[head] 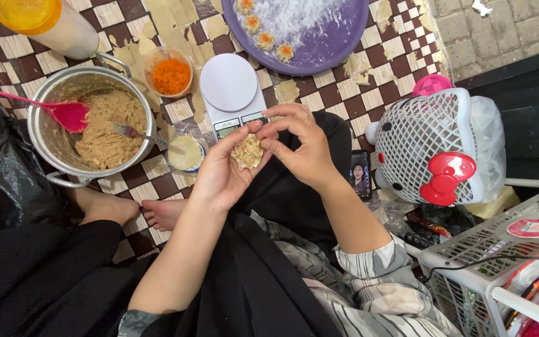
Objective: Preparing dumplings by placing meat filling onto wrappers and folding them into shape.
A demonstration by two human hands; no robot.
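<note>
Both hands close on a dumpling: left hand cups it, right hand pinches its edge, near the mat's front edge.

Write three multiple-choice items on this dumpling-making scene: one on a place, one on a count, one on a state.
1. Where does the pink spatula lie?
A. In the metal pot of filling
B. On the purple tray
C. On the white scale

2. How many finished dumplings sit on the purple tray?
A. One
B. Four
C. Nine

3. What state is the dumpling between the hands in?
A. Sealed flat
B. Open-topped, filling showing
C. An empty wrapper

Key: 1 A, its head rests inside the pot. 2 B, four stand along the tray's near edge. 3 B, the left hand cups it, the right hand pinches its rim, and filling shows.
</note>
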